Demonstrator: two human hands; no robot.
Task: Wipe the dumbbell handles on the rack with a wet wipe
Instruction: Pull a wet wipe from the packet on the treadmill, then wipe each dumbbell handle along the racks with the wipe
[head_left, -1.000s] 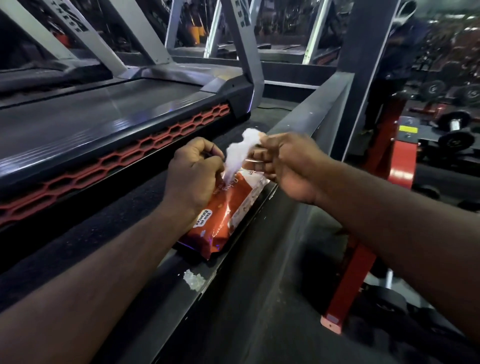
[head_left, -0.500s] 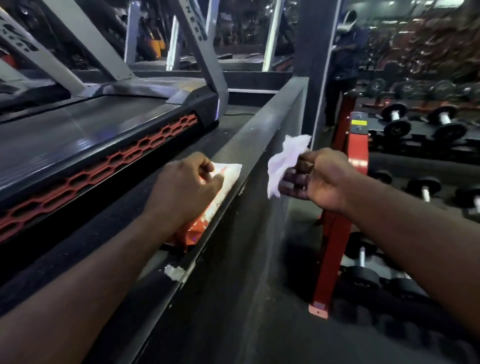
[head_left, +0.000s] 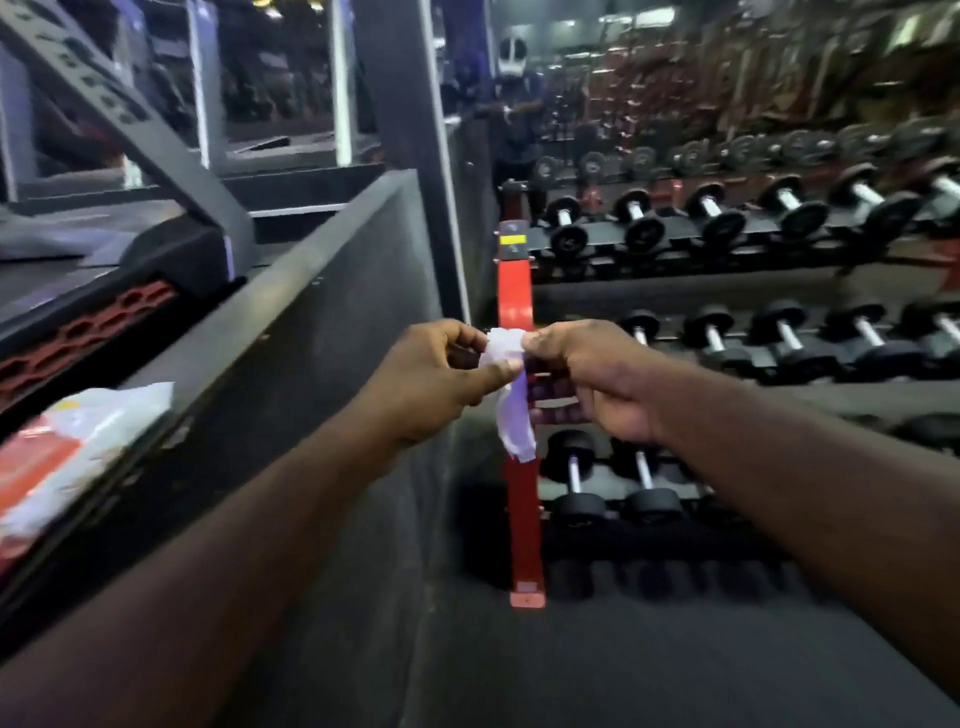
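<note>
A crumpled white wet wipe (head_left: 511, 410) hangs between my two hands in the middle of the view. My left hand (head_left: 434, 382) pinches its top edge from the left, and my right hand (head_left: 592, 376) pinches it from the right. Behind them stands a dumbbell rack with a red upright (head_left: 515, 291) and three tiers. Black dumbbells with shiny metal handles (head_left: 714, 340) lie in rows on it, to the right of and beyond my hands. The orange wipe pack (head_left: 62, 457) lies on the grey ledge at the left, untouched.
A dark grey partition wall (head_left: 332, 332) with a ledge on top separates me from a treadmill (head_left: 104, 270) at the left. A person (head_left: 511, 109) stands in the background. Dark floor (head_left: 571, 665) stretches in front of the rack.
My left hand has let go of the wipe pack and joined the right hand on the wipe. The view has swung right, toward the dumbbell rack.
</note>
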